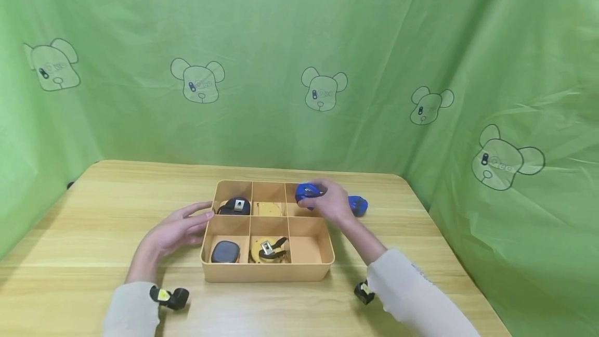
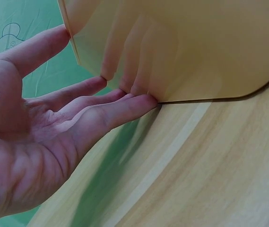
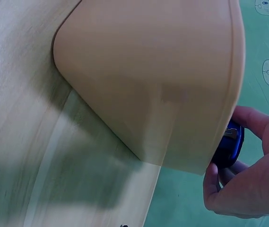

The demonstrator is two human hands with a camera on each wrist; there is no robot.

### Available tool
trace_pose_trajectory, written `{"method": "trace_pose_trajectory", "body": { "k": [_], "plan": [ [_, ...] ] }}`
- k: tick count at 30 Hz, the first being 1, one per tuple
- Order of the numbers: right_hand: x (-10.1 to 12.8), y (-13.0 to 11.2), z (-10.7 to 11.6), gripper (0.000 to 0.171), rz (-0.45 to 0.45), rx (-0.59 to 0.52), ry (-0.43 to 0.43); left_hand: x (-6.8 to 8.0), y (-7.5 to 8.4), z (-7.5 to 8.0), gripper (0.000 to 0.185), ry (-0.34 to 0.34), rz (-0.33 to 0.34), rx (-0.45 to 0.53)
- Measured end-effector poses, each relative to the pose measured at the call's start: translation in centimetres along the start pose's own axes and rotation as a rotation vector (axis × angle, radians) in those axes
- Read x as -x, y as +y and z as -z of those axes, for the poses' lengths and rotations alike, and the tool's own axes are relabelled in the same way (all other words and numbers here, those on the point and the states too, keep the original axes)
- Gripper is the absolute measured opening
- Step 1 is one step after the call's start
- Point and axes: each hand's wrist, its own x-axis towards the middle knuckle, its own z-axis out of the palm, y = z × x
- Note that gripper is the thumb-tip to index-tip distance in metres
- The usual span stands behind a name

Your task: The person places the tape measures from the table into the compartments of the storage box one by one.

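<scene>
Blue tape measure (image 1: 306, 192) sits in my right hand (image 1: 329, 203), fingers and thumb curled round it, held just above the far right compartment of the tan divided tray (image 1: 267, 272); in the right wrist view the same blue case (image 3: 229, 144) shows pinched between fingers just past the tray's rim (image 3: 236, 85). My left hand (image 1: 180, 227) lies flat and relaxed, fingers straight, fingertips (image 2: 141, 97) pressed against the tray's left outer wall (image 2: 181, 47); it grasps nothing. Second blue tape measure (image 1: 357, 205) rests on the wooden table (image 1: 93, 222), just beyond the right hand and outside the tray. Tray contents, head view: black tape measure with metal clip (image 1: 235, 206) in the far left compartment; a yellow item (image 1: 269, 208) in the far middle one, too low in the cell for me to identify; dark rounded tape measure (image 1: 225, 251) in the near left; yellow and black tape measure (image 1: 268, 250) in the near middle. Near right compartment shows only its floor. Tray stands flat on the table, roughly centred. Green cloth with bear prints (image 1: 323, 90) hangs behind and to both sides. Small black and yellow wrist cameras (image 1: 169, 297) sit at both cuffs.
</scene>
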Motion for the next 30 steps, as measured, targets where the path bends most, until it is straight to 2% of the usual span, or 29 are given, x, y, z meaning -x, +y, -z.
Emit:
{"method": "trace_pose_trajectory", "body": {
  "k": [23,30],
  "plan": [
    [-0.3,0.3,-0.9,0.064,0.029,0.067,0.015,0.0,0.1,0.2,0.075,0.007,-0.001,-0.009],
    [-0.3,0.6,-1.1,0.061,0.002,0.065,0.011,0.1,0.2,0.0,0.074,-0.001,-0.005,-0.012]
  ]
}}
